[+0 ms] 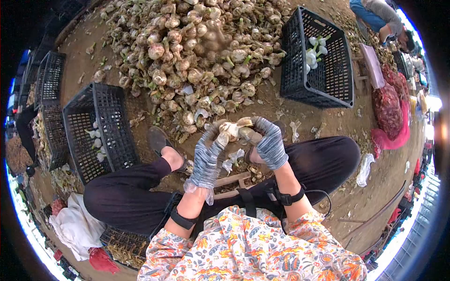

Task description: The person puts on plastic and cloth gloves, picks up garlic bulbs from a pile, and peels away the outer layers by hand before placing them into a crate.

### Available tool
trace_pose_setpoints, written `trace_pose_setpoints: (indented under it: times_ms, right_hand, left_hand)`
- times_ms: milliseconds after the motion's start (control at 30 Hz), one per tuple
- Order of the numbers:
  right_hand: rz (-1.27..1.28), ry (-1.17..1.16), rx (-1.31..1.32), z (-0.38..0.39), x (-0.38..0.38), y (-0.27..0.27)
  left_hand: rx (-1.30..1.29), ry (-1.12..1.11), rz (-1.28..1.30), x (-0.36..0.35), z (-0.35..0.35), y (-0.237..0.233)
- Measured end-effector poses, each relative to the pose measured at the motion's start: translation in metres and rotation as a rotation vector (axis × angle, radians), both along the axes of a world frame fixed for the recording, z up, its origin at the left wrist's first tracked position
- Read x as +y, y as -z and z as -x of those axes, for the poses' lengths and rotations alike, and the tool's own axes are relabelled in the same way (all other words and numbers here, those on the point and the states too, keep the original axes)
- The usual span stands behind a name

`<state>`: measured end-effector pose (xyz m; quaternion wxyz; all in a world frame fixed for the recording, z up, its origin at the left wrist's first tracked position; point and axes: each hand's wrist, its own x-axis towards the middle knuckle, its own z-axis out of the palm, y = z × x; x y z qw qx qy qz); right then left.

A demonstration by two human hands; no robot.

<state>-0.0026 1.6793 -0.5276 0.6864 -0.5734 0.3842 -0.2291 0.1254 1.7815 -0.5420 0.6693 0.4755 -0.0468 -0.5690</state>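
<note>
A garlic bulb (228, 131) with pale, partly dirty skin is held up between my two gloved hands, in front of my knees. My left hand (208, 152), in a grey striped knit glove, is closed around the bulb from the left. From the right, my right hand (269, 143) grips the bulb's stem side, where a curl of brownish skin (244, 122) sticks up. The gloved fingers partly hide the bulb. Beneath my hands, white peelings (233, 160) lie on the ground.
A large heap of unpeeled garlic (197, 61) rises ahead. Black plastic crates stand at the left (96, 136) and right (318, 61), each with a few white bulbs inside. Red mesh sacks (391, 110) lie at the far right. Another person (382, 18) bends over at the upper right.
</note>
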Motion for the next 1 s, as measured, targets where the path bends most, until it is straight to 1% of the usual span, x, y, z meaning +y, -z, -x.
trace_pose_setpoints:
  times_ms: [33, 67, 100, 133, 167, 200, 233, 267, 300, 367, 400, 433, 467, 500, 533, 567, 600, 633, 667, 700, 767, 800, 833, 867, 900, 933, 967, 1000]
  right_hand:
    - [0.075, 0.006, 0.041, 0.001, 0.001, 0.009]
    - [0.151, 0.012, 0.081, 0.002, 0.002, 0.015]
    - [0.151, 0.012, 0.082, 0.0, 0.003, 0.01]
    - [0.01, -0.03, 0.032, -0.002, 0.005, 0.002]
    - [-0.132, -0.072, -0.018, -0.003, 0.007, -0.003]
    - [-0.006, -0.115, 0.101, -0.001, 0.013, 0.016]
    - [-0.008, -0.119, 0.102, -0.002, 0.014, 0.013]
    - [-0.021, -0.104, 0.077, -0.003, 0.015, 0.007]
    - [-0.033, -0.087, 0.052, -0.004, 0.015, 0.004]
    - [-0.045, -0.107, 0.073, -0.005, 0.017, 0.007]
    - [-0.059, -0.067, 0.065, -0.006, 0.018, 0.009]
    - [-0.071, -0.026, 0.056, -0.008, 0.019, 0.011]
    - [-0.068, -0.027, 0.054, -0.01, 0.019, 0.012]
    - [-0.055, -0.008, 0.03, -0.012, 0.02, 0.012]
    - [-0.041, 0.011, 0.006, -0.014, 0.021, 0.012]
    - [-0.04, 0.012, 0.007, -0.017, 0.022, 0.011]
    - [0.056, 0.03, 0.132, -0.021, 0.024, 0.007]
    - [0.152, 0.048, 0.256, -0.023, 0.024, 0.005]
    - [-0.028, 0.085, 0.156, -0.021, 0.025, 0.02]
    - [-0.028, 0.084, 0.156, -0.021, 0.026, 0.021]
    - [-0.165, 0.074, 0.036, -0.019, 0.025, 0.023]
    - [-0.168, 0.074, 0.036, -0.016, 0.024, 0.02]
    - [-0.302, 0.027, 0.093, -0.014, 0.02, 0.014]
    - [-0.435, -0.02, 0.149, -0.012, 0.017, 0.007]
    - [-0.438, -0.018, 0.149, -0.012, 0.013, -0.003]
    - [-0.527, 0.008, 0.191, -0.013, 0.009, -0.014]
    - [-0.612, 0.034, 0.232, -0.014, 0.005, -0.02]
    - [-0.618, 0.068, 0.159, -0.015, 0.006, -0.018]
  left_hand:
    - [-0.143, 0.003, 0.024, 0.0, 0.001, 0.004]
    - [-0.142, 0.003, 0.024, 0.002, 0.001, 0.01]
    - [-0.201, 0.013, -0.018, 0.006, -0.001, 0.018]
    - [-0.26, 0.021, -0.06, 0.009, -0.004, 0.026]
    - [-0.26, 0.019, -0.061, 0.01, -0.006, 0.034]
    - [-0.352, 0.044, -0.089, 0.008, -0.009, 0.042]
    - [-0.444, 0.068, -0.118, 0.008, -0.011, 0.054]
    - [-0.936, -0.014, -0.109, 0.015, -0.007, 0.101]
    - [-0.936, -0.014, -0.11, 0.008, -0.012, 0.088]
    - [-0.015, 0.246, -0.608, -0.017, -0.029, 0.026]
    - [-0.075, 0.388, -0.676, -0.023, -0.034, 0.007]
    - [-0.078, 0.385, -0.675, -0.015, -0.031, 0.031]
    - [-0.559, 0.296, -0.42, 0.001, -0.025, 0.076]
    - [-1.02, 0.191, -0.14, 0.002, -0.023, 0.075]
    - [-0.647, 0.137, -0.16, 0.002, -0.02, 0.075]
    - [-0.647, 0.137, -0.159, 0.004, -0.016, 0.074]
    - [-0.616, 0.117, -0.164, 0.0, -0.015, 0.054]
    - [-0.585, 0.095, -0.169, -0.002, -0.013, 0.044]
    - [-0.498, 0.092, -0.145, 0.001, -0.013, 0.051]
    - [-0.498, 0.091, -0.146, 0.001, -0.012, 0.042]
    - [-0.837, 0.128, 0.019, -0.001, -0.011, 0.016]
    - [-0.726, 0.176, 0.072, 0.002, -0.017, 0.027]
    - [-0.726, 0.176, 0.068, 0.007, -0.022, 0.043]
    - [-0.881, 0.287, -0.005, 0.013, -0.027, 0.064]
    - [-1.034, 0.402, -0.078, 0.016, -0.028, 0.083]
    - [-1.023, 0.322, -0.094, 0.012, -0.029, 0.086]
    - [-1.024, 0.321, -0.091, 0.013, -0.03, 0.086]
    - [-0.419, 0.301, -0.298, 0.006, -0.032, 0.062]
